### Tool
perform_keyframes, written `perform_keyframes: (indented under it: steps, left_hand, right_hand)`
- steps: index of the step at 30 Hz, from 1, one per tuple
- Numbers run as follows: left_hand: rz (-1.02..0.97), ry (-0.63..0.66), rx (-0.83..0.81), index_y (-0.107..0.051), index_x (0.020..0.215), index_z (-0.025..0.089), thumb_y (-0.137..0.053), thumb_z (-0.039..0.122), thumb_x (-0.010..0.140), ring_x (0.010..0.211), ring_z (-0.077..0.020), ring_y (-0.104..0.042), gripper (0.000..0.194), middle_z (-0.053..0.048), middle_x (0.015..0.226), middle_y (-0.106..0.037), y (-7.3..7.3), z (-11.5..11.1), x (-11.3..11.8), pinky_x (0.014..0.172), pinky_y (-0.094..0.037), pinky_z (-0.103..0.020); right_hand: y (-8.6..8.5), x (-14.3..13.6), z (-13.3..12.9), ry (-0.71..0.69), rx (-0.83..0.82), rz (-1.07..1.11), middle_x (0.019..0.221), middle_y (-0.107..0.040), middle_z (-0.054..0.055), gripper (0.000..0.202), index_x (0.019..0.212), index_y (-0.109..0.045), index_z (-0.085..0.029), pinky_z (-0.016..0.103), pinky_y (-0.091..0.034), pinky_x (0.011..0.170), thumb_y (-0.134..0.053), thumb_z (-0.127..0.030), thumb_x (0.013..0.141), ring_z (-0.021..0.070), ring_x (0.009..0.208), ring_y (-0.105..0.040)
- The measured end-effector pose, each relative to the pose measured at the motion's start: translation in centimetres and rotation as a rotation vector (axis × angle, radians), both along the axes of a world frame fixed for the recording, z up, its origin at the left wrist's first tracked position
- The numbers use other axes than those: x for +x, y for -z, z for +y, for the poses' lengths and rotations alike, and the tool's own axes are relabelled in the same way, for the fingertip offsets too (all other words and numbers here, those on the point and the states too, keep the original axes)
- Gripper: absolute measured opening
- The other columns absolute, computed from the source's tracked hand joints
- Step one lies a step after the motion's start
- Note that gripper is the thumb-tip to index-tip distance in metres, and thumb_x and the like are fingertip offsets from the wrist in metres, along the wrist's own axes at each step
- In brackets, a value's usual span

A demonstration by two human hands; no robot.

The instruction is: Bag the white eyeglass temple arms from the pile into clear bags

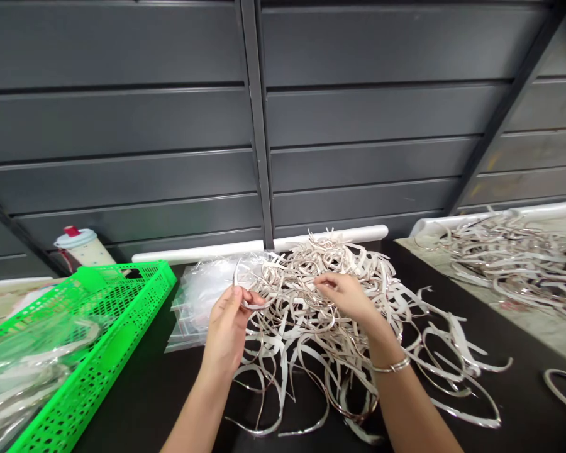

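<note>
My left hand [227, 324] is closed, thumb against fingers, on a thin curved strip [265, 305] with a pale face and a shiny edge. One end of the strip rises above the fingertips and the rest bends to the right. Over the tangled heap of similar strips [306, 333] hangs my right hand [346, 294], its fingers pinched together. Whatever may be between those fingertips cannot be made out against the heap. A metal bangle circles the right wrist. Clear plastic bags [202, 302] lie stacked just beyond my left hand.
A green perforated basket [117, 343] at the left holds bagged strips [33, 377]. Behind it stands a tumbler [89, 245] with a red-topped lid. Another strip pile [523, 258] lies at far right. White tubes [330, 236] run along the grey panelled wall [358, 113].
</note>
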State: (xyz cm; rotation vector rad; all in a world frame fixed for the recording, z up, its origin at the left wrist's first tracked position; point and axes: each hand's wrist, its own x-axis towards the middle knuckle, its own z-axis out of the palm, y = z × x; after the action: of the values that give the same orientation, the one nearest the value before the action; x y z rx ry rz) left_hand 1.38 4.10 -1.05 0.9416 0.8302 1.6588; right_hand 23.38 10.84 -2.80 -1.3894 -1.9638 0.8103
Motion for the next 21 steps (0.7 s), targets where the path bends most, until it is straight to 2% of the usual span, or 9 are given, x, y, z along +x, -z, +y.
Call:
perform_keyframes:
  steps: [2, 6, 9, 11, 13, 16, 18, 21]
  left_hand:
    - [0.003, 0.037, -0.008, -0.059, 0.066, 0.018, -0.065, 0.039, 0.08, 0.065, -0.0147, -0.058, 0.027, 0.001, 0.059, -0.062, 0.0, -0.1, 0.1, 0.07, -0.044, -0.027]
    - [0.022, 0.079, -0.023, -0.059, 0.069, 0.018, -0.061, 0.039, 0.084, 0.063, -0.0142, -0.058, 0.026, 0.003, 0.054, -0.056, 0.2, -0.3, 0.4, 0.068, -0.043, -0.025]
    - [0.007, 0.084, -0.02, -0.059, 0.07, 0.018, -0.06, 0.039, 0.084, 0.062, -0.0135, -0.057, 0.026, 0.004, 0.053, -0.052, 0.3, -0.4, 0.6, 0.068, -0.042, -0.025]
    - [-0.007, 0.086, -0.027, -0.06, 0.071, 0.018, -0.061, 0.039, 0.084, 0.06, -0.0128, -0.055, 0.025, 0.005, 0.052, -0.049, 0.3, -0.4, 0.6, 0.067, -0.041, -0.025]
    - [-0.015, 0.092, -0.037, -0.061, 0.073, 0.018, -0.061, 0.039, 0.084, 0.058, -0.0119, -0.053, 0.024, 0.005, 0.051, -0.046, 0.4, -0.3, 0.6, 0.066, -0.04, -0.025]
    - [-0.006, 0.099, -0.059, -0.064, 0.078, 0.017, -0.06, 0.038, 0.085, 0.056, -0.0108, -0.05, 0.023, 0.006, 0.051, -0.043, 0.7, -0.2, 0.7, 0.065, -0.038, -0.024]
    - [0.0, 0.102, -0.079, -0.065, 0.081, 0.017, -0.06, 0.039, 0.085, 0.056, -0.0102, -0.047, 0.023, 0.006, 0.053, -0.042, 0.9, -0.2, 0.8, 0.065, -0.036, -0.024]
    - [0.006, 0.092, -0.099, -0.067, 0.082, 0.016, -0.06, 0.042, 0.084, 0.056, -0.0107, -0.045, 0.026, 0.005, 0.055, -0.041, 0.9, -0.3, 1.0, 0.064, -0.035, -0.025]
  right_hand:
    - [0.2, 1.3, 0.6, 0.063, 0.024, -0.17, 0.076, -0.066, 0.003, 0.017, 0.08, -0.067, -0.019, 0.029, -0.043, 0.058, -0.051, -0.021, 0.084, 0.015, 0.06, -0.057]
    - [1.5, 0.9, 1.4, 0.018, -0.008, -0.264, 0.076, -0.066, 0.004, 0.006, 0.066, -0.066, -0.018, 0.029, -0.04, 0.064, -0.065, -0.013, 0.069, 0.0194, 0.071, -0.06]
    - [2.4, -0.1, 1.7, -0.007, -0.003, -0.272, 0.073, -0.064, 0.005, 0.016, 0.056, -0.06, -0.017, 0.028, -0.038, 0.064, -0.066, -0.004, 0.062, 0.0198, 0.073, -0.058]
    - [2.6, -0.2, 1.8, -0.028, -0.002, -0.229, 0.069, -0.061, 0.004, 0.021, 0.051, -0.055, -0.017, 0.028, -0.037, 0.063, -0.063, -0.003, 0.064, 0.0181, 0.069, -0.056]
    - [2.3, 0.3, 1.7, -0.046, -0.005, -0.144, 0.065, -0.059, 0.002, 0.021, 0.054, -0.055, -0.017, 0.027, -0.038, 0.06, -0.059, -0.01, 0.074, 0.0156, 0.063, -0.054]
    - [1.4, 1.5, 1.6, -0.042, 0.003, 0.034, 0.065, -0.057, 0.001, 0.023, 0.069, -0.058, -0.018, 0.025, -0.038, 0.053, -0.049, -0.029, 0.087, 0.0127, 0.055, -0.049]
    - [0.9, 2.0, 1.6, -0.028, 0.004, 0.292, 0.064, -0.054, -0.001, 0.028, 0.073, -0.056, -0.019, 0.023, -0.035, 0.047, -0.052, -0.043, 0.086, 0.0104, 0.05, -0.042]
    - [0.4, 2.0, 1.4, -0.027, -0.01, 0.658, 0.061, -0.05, -0.003, 0.038, 0.071, -0.052, -0.02, 0.021, -0.028, 0.04, -0.06, -0.056, 0.077, 0.0068, 0.043, -0.031]
